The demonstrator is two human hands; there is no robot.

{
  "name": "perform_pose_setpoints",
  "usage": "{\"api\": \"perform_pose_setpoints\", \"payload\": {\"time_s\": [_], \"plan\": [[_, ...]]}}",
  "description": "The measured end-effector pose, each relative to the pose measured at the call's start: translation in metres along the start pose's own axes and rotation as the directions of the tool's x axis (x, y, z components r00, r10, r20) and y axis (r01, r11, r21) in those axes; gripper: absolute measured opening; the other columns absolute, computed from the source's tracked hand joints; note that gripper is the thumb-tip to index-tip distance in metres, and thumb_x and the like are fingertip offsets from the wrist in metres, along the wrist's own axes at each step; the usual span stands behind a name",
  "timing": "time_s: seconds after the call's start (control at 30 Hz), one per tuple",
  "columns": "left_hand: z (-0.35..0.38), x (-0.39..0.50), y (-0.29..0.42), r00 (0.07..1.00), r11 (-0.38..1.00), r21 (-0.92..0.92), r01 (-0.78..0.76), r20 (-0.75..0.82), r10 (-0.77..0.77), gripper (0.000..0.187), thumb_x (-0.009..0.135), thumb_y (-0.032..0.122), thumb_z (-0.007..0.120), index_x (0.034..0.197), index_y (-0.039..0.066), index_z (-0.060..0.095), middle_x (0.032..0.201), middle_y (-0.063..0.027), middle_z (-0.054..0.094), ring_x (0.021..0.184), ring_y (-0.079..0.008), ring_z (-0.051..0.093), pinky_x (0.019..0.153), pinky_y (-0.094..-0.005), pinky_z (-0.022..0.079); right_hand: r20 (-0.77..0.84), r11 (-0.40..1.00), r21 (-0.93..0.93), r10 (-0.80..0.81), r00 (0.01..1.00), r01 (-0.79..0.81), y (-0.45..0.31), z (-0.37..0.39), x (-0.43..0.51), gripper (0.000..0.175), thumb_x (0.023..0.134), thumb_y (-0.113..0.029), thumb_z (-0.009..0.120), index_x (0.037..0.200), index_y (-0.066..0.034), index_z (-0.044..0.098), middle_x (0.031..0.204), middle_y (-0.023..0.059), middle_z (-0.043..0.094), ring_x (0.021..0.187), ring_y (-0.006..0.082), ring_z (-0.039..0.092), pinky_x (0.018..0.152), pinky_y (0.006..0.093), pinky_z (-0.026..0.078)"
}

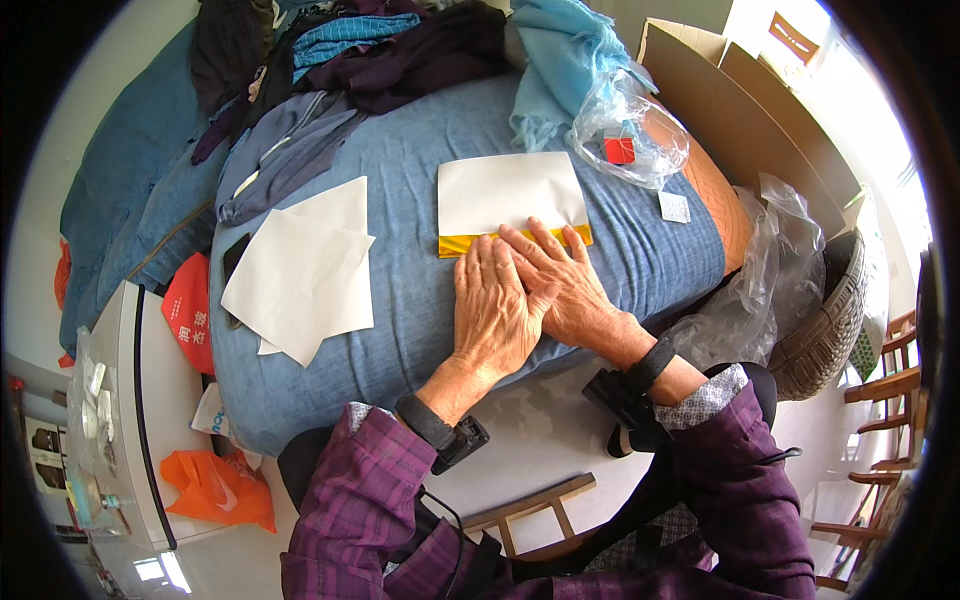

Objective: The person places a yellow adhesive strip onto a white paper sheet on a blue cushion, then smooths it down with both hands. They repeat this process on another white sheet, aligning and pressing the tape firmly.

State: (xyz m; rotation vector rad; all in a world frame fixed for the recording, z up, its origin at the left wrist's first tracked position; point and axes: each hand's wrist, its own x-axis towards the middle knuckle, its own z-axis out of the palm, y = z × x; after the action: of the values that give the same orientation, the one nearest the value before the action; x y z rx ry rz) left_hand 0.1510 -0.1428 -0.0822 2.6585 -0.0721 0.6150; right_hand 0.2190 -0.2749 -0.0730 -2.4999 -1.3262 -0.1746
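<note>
Before me on a blue bed cover (405, 300) lies a white paper sheet (510, 191) with a shiny yellow strip (457, 246) along its near edge. My left hand (495, 307) rests flat at this near edge, its fingers straight and side by side, thumb out. Beside it my right hand (566, 285) lies palm down with spread fingers, fingertips over the yellow strip and the paper. The two hands touch and partly overlap, and they cover the middle of the strip. To the left, two more white sheets (300, 277) overlap each other, partly over a dark flat object (235, 259).
Clothes (420, 60), a light blue fringed cloth (559, 60) and a clear plastic bag (637, 142) lie at the back. Cardboard (757, 112) and a woven basket (821, 330) stand right. A white cabinet (157, 420) and orange bag (217, 487) are left, a wooden stool (532, 517) below.
</note>
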Motion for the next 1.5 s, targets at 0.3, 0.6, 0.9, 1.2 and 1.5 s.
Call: {"api": "perform_pose_setpoints", "payload": {"time_s": [0.3,0.6,0.9,1.2,1.5], "plan": [[0.007,-0.003,0.0,0.997,0.996,0.077,0.034,-0.067,-0.029,0.083,0.1,0.054,0.048,0.138,-0.018,0.036,0.142,-0.0374,0.041,0.135,-0.0469,0.039,0.116,-0.0534,0.025,-0.011,1.0,0.002,0.0,1.0,0.0,-0.001,-0.001,0.0,0.058,0.1,-0.038,0.05,0.153,-0.0142,0.041,0.162,0.009,0.034,0.151,0.0377,0.023,0.12,0.0628,0.012],[0.007,-0.004,0.0,0.997,0.995,0.068,0.069,-0.046,-0.066,0.084,0.101,0.056,0.044,0.14,-0.017,0.036,0.144,-0.038,0.04,0.137,-0.0467,0.038,0.118,-0.0534,0.024,-0.02,1.0,-0.013,-0.009,1.0,0.009,0.0,0.001,0.0,0.059,0.1,-0.039,0.051,0.153,-0.0146,0.041,0.161,0.0087,0.035,0.151,0.0376,0.024,0.12,0.0617,0.013],[0.001,-0.011,-0.003,0.99,0.984,0.107,0.139,0.019,-0.142,0.083,0.103,0.056,0.039,0.143,-0.017,0.035,0.15,-0.0383,0.035,0.143,-0.0466,0.032,0.121,-0.0521,0.017,-0.01,1.0,-0.024,0.006,1.0,-0.006,-0.001,0.0,0.0,0.064,0.099,-0.045,0.053,0.153,-0.013,0.041,0.162,0.0085,0.035,0.151,0.0372,0.024,0.12,0.0602,0.012],[0.0,-0.014,-0.006,0.987,0.972,0.173,0.16,-0.003,-0.161,0.085,0.102,0.058,0.039,0.14,-0.017,0.037,0.147,-0.0377,0.04,0.141,-0.0454,0.035,0.12,-0.0522,0.02,0.013,0.999,-0.035,0.009,1.0,-0.008,-0.002,-0.002,0.001,0.064,0.1,-0.047,0.048,0.152,-0.011,0.041,0.161,0.0112,0.034,0.152,0.0377,0.022,0.121,0.0622,0.011],[-0.008,-0.018,-0.02,0.987,0.968,0.194,0.159,-0.017,-0.159,0.079,0.103,0.054,0.04,0.138,-0.017,0.041,0.144,-0.0349,0.046,0.14,-0.0425,0.039,0.12,-0.0527,0.021,-0.031,0.999,-0.041,0.008,0.999,-0.009,0.002,0.004,0.0,0.064,0.101,-0.049,0.046,0.15,-0.0084,0.044,0.159,0.0102,0.038,0.15,0.037,0.026,0.12,0.0601,0.013]]}}
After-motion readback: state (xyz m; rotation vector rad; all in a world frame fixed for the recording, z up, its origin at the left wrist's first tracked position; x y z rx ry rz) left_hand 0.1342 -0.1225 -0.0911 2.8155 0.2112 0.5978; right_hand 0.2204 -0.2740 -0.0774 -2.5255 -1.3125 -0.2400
